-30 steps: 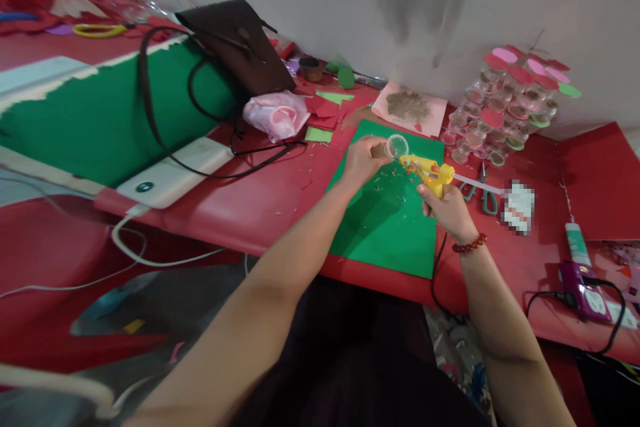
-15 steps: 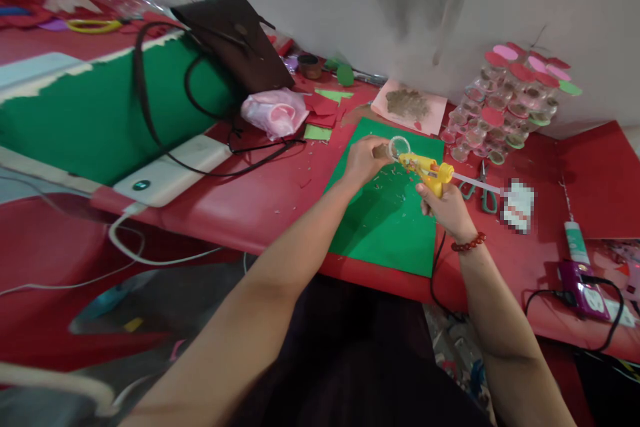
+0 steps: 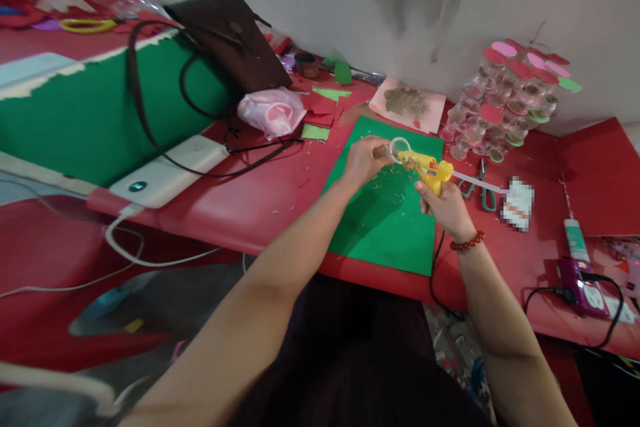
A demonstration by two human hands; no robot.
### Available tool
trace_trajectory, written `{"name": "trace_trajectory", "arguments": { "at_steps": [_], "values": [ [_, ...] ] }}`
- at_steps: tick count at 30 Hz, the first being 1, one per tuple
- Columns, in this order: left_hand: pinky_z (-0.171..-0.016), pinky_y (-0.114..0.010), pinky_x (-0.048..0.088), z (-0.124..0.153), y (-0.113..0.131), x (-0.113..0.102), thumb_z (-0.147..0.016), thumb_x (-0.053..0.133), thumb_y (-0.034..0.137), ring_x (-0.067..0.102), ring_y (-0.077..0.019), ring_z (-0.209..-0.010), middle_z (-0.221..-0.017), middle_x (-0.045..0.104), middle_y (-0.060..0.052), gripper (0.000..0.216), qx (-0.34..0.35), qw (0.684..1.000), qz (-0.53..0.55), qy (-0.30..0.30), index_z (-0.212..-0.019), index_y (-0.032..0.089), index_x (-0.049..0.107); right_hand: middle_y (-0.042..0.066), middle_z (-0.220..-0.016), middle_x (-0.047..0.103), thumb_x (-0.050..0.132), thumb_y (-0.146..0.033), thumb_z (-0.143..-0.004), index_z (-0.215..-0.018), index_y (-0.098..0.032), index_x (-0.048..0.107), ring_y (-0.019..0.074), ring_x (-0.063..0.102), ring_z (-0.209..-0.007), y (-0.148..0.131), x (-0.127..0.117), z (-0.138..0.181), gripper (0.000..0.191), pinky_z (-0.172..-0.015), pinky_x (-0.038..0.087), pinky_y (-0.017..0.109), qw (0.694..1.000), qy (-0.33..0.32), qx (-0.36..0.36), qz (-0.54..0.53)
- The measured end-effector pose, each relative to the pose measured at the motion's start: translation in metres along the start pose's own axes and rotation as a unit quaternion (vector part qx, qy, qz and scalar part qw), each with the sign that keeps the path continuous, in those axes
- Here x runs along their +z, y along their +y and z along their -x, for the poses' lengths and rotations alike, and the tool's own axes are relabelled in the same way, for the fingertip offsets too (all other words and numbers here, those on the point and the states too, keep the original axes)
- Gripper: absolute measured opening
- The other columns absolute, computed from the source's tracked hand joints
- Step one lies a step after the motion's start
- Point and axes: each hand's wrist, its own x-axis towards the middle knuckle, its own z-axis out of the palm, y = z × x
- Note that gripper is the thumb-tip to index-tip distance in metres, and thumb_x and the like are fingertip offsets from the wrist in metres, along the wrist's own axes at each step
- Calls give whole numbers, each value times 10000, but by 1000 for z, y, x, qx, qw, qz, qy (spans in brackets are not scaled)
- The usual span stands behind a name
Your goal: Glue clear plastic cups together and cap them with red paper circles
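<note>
Saw little change over the last second beyond slight view drift: kept nozzle (image 3: 401,156) of yellow glue gun (image 3: 424,163) at rim of clear round piece (image 3: 394,147), so likely remained on same step. Pinched piece in left grip (image 3: 367,160), wrapped right grip (image 3: 447,205) around gun, just right of frame centre over green sheet (image 3: 387,233) on red desk (image 3: 245,207). Looked see-through and hollow, partly hidden.

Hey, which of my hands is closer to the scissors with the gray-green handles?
Right. Your right hand, gripping the yellow glue gun, is just left of the scissors; your left hand, holding a clear round piece, is farther left, over the green sheet.
</note>
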Motion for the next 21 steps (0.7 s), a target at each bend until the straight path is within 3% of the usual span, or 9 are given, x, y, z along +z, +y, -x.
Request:
{"name": "trace_trajectory", "arguments": {
  "at_steps": [9,21],
  "values": [
    [-912,-329,554,1,2,2,-686,886,122,694,-200,-944,-1076,784,-49,367,4,999,-37,-25,-1037,205,820,-17,-443,542,660,-808,-766,-546,-233,522,80,461,-404,2,0,0,631,-458,370,259,1000,3,-8,-4],
    [-915,-328,541,3,9,-1,-722,891,168,693,-212,-970,-1107,783,-67,352,-1,998,-39,-47,-1065,192,817,-11,-448,553,666,-643,-863,-529,-226,521,79,464,-416,4,-2,-1,554,-471,371,257,1000,8,-6,1]
  ]
}}
